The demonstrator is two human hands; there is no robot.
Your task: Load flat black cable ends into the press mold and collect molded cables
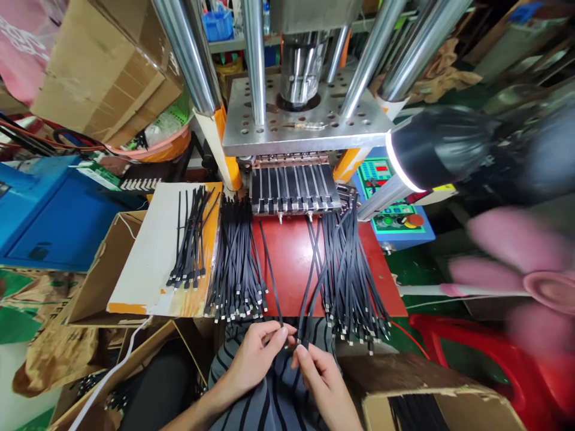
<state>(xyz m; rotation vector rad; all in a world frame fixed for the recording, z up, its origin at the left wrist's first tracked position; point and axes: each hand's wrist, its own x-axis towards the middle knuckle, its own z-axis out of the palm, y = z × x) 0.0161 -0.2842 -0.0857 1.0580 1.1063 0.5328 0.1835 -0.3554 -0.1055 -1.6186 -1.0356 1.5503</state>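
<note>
Just past the front edge of a red work surface, my left hand pinches the near end of a black flat cable. Close beside it on the right, my right hand has thumb and fingers closed on the end of another black cable. A dense bundle of black cables with small metal-tipped plugs lies to the left, and a second bundle to the right. Beyond the hands, a black slotted fixture sits under the steel press plate.
A white board at the left bears a smaller group of black cables. A lamp and pink fan stand right, near a blue control box. An open carton with black cables is at the lower right.
</note>
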